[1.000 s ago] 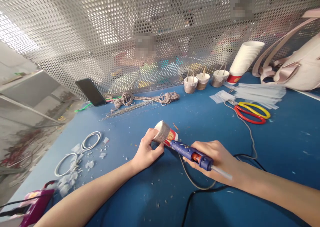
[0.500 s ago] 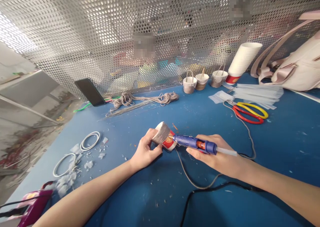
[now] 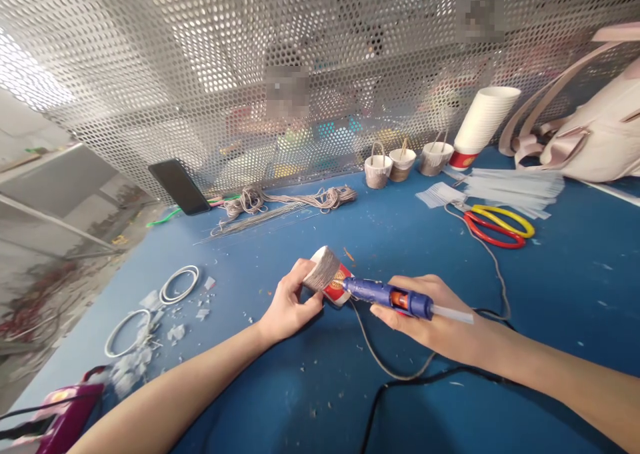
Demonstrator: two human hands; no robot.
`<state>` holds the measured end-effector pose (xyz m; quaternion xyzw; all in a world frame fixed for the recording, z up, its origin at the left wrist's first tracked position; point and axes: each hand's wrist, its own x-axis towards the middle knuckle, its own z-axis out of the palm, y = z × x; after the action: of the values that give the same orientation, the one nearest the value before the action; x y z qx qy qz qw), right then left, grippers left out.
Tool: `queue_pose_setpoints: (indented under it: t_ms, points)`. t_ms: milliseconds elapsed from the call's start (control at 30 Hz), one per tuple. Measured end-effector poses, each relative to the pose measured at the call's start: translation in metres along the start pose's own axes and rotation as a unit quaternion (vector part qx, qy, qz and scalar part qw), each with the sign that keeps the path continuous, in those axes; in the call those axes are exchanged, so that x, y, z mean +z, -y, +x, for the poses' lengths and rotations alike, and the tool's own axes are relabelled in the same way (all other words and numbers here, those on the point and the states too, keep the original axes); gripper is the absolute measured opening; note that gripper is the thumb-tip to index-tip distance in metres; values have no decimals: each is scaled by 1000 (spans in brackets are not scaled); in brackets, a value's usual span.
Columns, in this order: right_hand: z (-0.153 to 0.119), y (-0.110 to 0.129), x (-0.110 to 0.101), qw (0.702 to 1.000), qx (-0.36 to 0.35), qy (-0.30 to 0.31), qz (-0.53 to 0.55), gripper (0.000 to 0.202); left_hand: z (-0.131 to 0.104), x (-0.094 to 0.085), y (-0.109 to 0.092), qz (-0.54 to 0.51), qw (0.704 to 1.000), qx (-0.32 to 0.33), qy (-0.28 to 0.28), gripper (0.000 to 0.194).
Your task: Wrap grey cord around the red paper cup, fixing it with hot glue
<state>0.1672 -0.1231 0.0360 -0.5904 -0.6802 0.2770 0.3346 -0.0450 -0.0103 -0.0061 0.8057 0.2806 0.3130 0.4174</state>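
A paper cup [image 3: 323, 271], tilted on its side, is gripped by my left hand [image 3: 291, 304]. Grey cord winds around its upper part, and red print shows on the rest. My right hand [image 3: 425, 317] is closed around a blue hot glue gun [image 3: 383, 294] with a clear glue stick poking out of its back. The gun's nozzle points left and is at the red part of the cup, beside the wound cord. From the cup a loose grey cord [image 3: 367, 341] runs down and right across the blue table [image 3: 280, 387].
Red-and-yellow-handled scissors [image 3: 500, 227], glue sticks [image 3: 515, 191] and stacked paper cups [image 3: 485, 121] stand right. Several cord-wrapped cups [image 3: 379, 171] line the back. Cord bundles [image 3: 310, 199] and a phone [image 3: 179, 186] lie back left. White rings [image 3: 180, 284] and scraps are left; a black cable [image 3: 383, 391] crosses the front.
The glue gun's nozzle has shifted slightly left and down along the cup's red part. My left hand keeps its hold on the cup, and the view has moved slightly.
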Motion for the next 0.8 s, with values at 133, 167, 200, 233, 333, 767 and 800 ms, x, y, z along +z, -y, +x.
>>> queue_pose_setpoints:
  t_ms: [133,167,200,233,333,767,800]
  points:
    - [1,-5,0,1000,-10,-17,16,27,0,0,0,1,1000,2,3,11]
    - [1,-6,1,1000,-14,-21,16,27,0,0,0,2,1000,2,5,11]
    - [0,-7,1,1000,-16,-22,14,27,0,0,-1,3,1000,4,6,11]
    - [0,-6,1,1000,-17,-21,11,27,0,0,-1,4,1000,7,5,11]
    - [-2,-2,2,1000,-13,-8,-6,25,0,0,0,6,1000,18,-2,10]
    - [-1,-4,2,998,56,-4,3,20,-1,-1,1,17,1000,4,-10,10]
    - [-1,-4,3,998,54,-8,-9,19,-1,-1,1,17,1000,0,-12,9]
